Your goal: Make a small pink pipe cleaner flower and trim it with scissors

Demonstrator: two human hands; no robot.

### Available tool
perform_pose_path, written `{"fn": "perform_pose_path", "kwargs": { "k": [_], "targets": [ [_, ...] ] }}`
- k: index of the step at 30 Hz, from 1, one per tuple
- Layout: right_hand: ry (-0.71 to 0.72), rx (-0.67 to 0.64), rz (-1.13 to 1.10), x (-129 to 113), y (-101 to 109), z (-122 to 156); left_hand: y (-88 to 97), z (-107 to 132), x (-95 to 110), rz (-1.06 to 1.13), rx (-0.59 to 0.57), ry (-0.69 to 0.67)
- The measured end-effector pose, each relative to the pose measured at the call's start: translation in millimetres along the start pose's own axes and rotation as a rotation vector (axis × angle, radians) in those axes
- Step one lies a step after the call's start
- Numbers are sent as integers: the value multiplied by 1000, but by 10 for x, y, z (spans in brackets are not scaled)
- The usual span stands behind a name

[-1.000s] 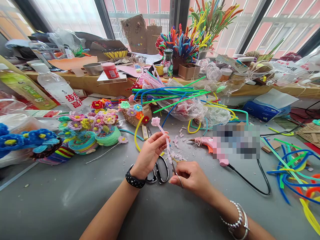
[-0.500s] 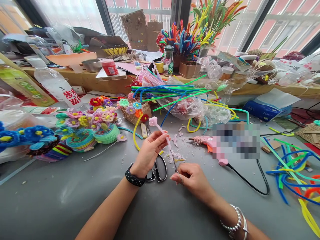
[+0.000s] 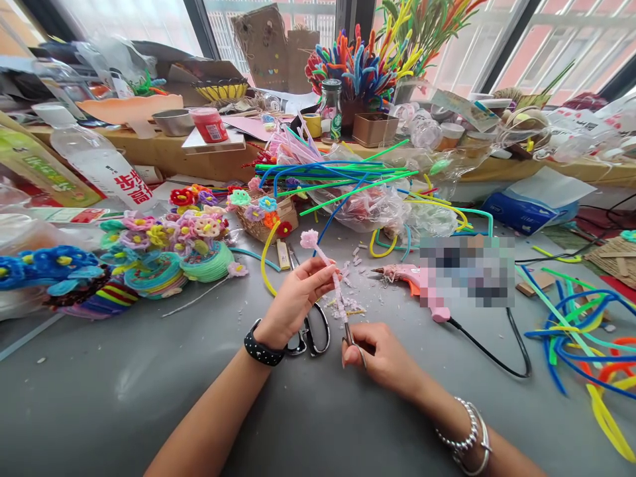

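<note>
Between thumb and fingers, my left hand (image 3: 309,283) pinches a pale pink pipe cleaner (image 3: 325,257) with a fluffy blossom-like head at its upper end. The stem slants down toward my right hand (image 3: 375,351). That hand is closed round the handles of small metal scissors (image 3: 348,336), whose blades point up along the stem's lower part. Whether the blades are apart is too small to tell. Behind my left wrist lies a larger pair of black-handled scissors (image 3: 317,331). Pale pink fluff trimmings (image 3: 352,306) are scattered on the table just past the stem.
A pink glue gun (image 3: 415,281) with a black cord lies to the right. Pipe-cleaner flower pots (image 3: 206,262) stand at the left by a water bottle (image 3: 94,156). Loose pipe cleaners (image 3: 571,331) lie far right; straight green ones (image 3: 362,192) rest on plastic bags at the back.
The small scissors' blades have turned more upright along the stem's lower end. The blossom end has shifted slightly right relative to my left hand. The view has tilted a little.
</note>
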State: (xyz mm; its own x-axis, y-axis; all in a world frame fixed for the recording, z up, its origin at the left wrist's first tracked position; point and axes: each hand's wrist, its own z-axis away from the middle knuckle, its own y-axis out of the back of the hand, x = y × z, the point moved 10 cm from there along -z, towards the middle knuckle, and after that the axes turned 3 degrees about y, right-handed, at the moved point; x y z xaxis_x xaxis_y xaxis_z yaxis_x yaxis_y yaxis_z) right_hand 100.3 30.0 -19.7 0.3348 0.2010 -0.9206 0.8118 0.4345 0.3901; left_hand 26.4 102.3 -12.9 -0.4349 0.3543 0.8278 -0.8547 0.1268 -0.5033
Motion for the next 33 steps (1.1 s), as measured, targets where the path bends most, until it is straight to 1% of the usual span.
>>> {"fn": "perform_pose_path", "kwargs": {
  "k": [4,6,12,15,20,26,33],
  "targets": [
    [14,-67,1,-36,-51,14,-38,6,-14,-10,-19,28],
    [13,-74,0,-41,-64,11,-54,12,-15,-15,-22,29],
    [6,13,-71,-11,-41,-27,-79,29,-19,5,-20,11],
    [17,38,-110,4,-46,-29,-54,25,-15,20,4,-6],
    [-2,121,-116,22,28,-11,5,16,19,61,45,-50],
    [-48,173,-125,55,72,3,47,6,41,97,64,-81],
    [-30,182,-119,69,70,-5,58,-3,60,64,63,-108]
  ]
}}
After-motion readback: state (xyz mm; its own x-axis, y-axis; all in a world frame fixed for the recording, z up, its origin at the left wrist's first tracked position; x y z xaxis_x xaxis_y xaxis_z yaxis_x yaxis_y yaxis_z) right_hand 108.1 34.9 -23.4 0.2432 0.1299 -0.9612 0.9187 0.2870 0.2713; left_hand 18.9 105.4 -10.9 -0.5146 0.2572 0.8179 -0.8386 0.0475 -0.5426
